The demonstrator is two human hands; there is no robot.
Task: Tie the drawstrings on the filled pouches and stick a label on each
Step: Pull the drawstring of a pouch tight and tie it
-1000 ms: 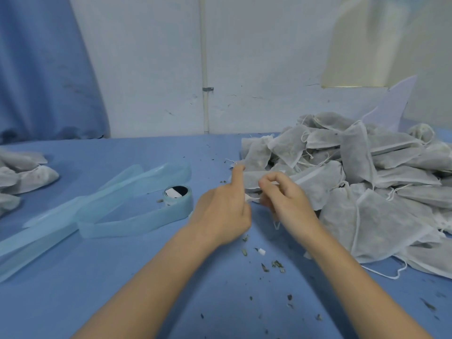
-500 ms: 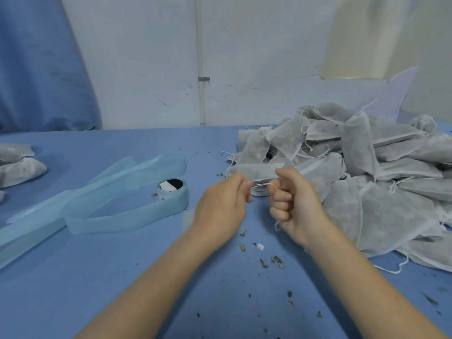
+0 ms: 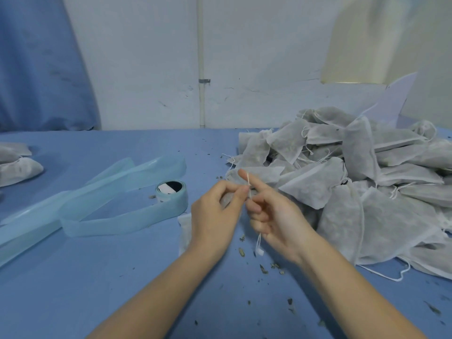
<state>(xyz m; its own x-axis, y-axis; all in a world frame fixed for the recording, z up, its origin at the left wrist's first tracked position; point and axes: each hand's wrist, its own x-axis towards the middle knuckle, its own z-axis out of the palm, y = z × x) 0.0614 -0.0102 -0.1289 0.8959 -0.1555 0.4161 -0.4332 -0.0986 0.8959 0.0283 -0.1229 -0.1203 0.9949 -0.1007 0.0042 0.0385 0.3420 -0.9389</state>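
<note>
- White drawstring [image 3: 248,183] loops over my raised right index finger, above the blue table [image 3: 122,277]; its tail hangs below my right palm, ending in a small white tag [image 3: 259,252].
- My left hand [image 3: 215,214] pinches the string between thumb and forefinger, the other fingers curled round the pouch [image 3: 226,199], a grey fabric bag mostly hidden behind my knuckles.
- My right hand [image 3: 276,216] has its index finger straight and the remaining fingers bent; they seem to trap the string, though blur makes that hard to confirm.
- A heap of filled grey pouches [image 3: 354,189] lies just beyond and to the right of my hands, their loose strings trailing.
- A pale blue label roll [image 3: 171,194] stands left of my hands, its backing strip [image 3: 102,199] unwound in long loops across the table.
- More pouches [image 3: 17,165] sit at the far left edge.
- Dried herb crumbs [image 3: 264,267] are scattered near my wrists.
</note>
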